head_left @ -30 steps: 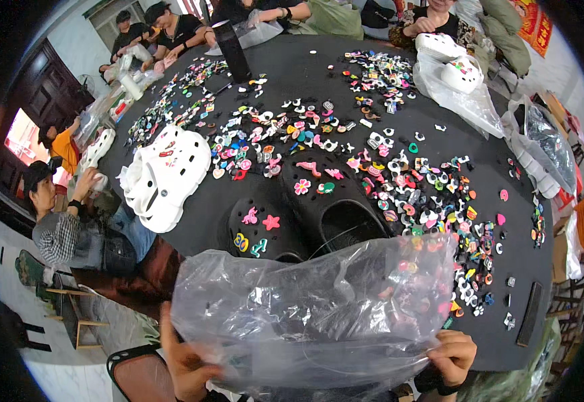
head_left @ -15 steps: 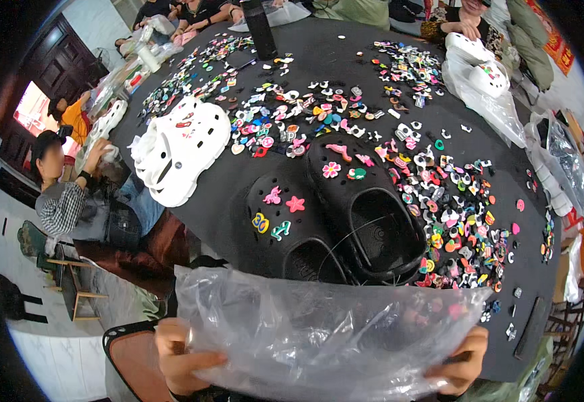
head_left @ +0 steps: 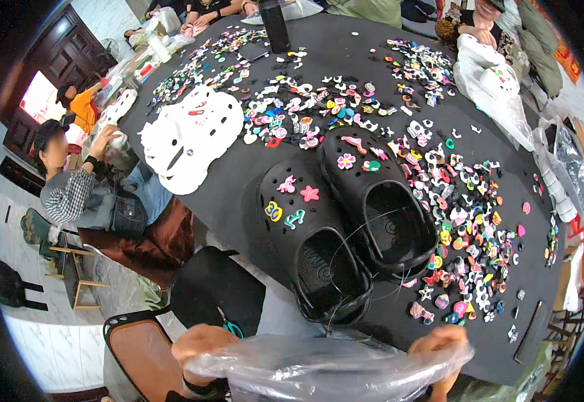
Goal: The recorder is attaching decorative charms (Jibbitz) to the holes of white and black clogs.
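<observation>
A clear plastic bag (head_left: 332,368) is stretched between my two hands at the table's near edge. My left hand (head_left: 205,352) grips one end, its fingers curled into the film. The other end is pinched by my right hand (head_left: 441,347). Just beyond the bag, a pair of black clogs lies on the dark table, toes pointing away. Pink, yellow and teal shoe charms dot the left black clog (head_left: 275,238). On the right black clog (head_left: 345,181) are a flower and other charms. Thin clear loops run from the clogs' heels.
White clogs (head_left: 195,134) lie at the left table edge. Piles of loose shoe charms (head_left: 466,228) cover the right and middle. A black bottle (head_left: 275,27) stands at the back. Teal-handled scissors (head_left: 231,327) rest on a black stool seat (head_left: 215,291). Other people sit around the table.
Both hands have lowered the plastic bag toward me and drawn closer together, bunching it. The heels of the black clogs, covered before, now show. The view has shifted slightly.
</observation>
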`<state>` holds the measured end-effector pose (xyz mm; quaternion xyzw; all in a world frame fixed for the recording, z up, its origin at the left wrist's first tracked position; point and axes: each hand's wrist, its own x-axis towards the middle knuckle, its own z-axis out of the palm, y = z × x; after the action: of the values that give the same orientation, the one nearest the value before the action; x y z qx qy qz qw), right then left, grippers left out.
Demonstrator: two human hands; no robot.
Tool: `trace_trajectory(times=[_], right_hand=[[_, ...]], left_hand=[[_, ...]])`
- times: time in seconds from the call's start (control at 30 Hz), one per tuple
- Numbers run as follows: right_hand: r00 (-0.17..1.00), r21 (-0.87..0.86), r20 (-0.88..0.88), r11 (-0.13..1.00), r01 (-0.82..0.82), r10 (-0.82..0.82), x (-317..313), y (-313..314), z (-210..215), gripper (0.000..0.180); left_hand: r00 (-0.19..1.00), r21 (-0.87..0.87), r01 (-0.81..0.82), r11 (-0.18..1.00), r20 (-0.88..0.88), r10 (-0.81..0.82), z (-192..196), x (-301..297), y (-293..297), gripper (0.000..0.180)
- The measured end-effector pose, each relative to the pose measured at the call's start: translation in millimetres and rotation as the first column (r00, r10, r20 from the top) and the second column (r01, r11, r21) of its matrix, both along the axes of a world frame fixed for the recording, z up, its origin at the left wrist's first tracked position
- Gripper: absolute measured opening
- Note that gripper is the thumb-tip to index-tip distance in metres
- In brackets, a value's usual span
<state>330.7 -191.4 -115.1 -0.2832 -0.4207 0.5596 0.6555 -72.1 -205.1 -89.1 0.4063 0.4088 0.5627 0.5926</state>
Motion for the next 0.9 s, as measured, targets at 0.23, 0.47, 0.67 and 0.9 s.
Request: trace_trajectory(times=[0.23, 0.47, 0.67, 0.9], right_hand=[[0.740, -0.152, 0.364, 0.820, -0.552, 0.566, 2, 23, 18, 0.051], [0.681, 0.134, 0.427, 0.703, -0.699, 0.595, -75, 16, -37, 0.036], [0.617, -0.146, 0.296, 0.673, -0.726, 0.729, -103, 31, -4, 0.043], [0.534, 0.122, 0.764, 0.732, -0.670, 0.362, -108, 14, -15, 0.045]], left_hand=[[0.252, -0.196, 0.744, 0.639, 0.968, 0.004, -5, -11, 29, 0.038], [0.783, -0.140, 0.588, 0.797, 0.348, -0.516, -3, 68, 62, 0.035], [0.645, 0.234, 0.695, 0.680, -0.622, -0.444, 19, 92, 68, 0.050], [0.572, 0.429, 0.802, 0.414, -0.750, -0.331, 23, 96, 63, 0.030]])
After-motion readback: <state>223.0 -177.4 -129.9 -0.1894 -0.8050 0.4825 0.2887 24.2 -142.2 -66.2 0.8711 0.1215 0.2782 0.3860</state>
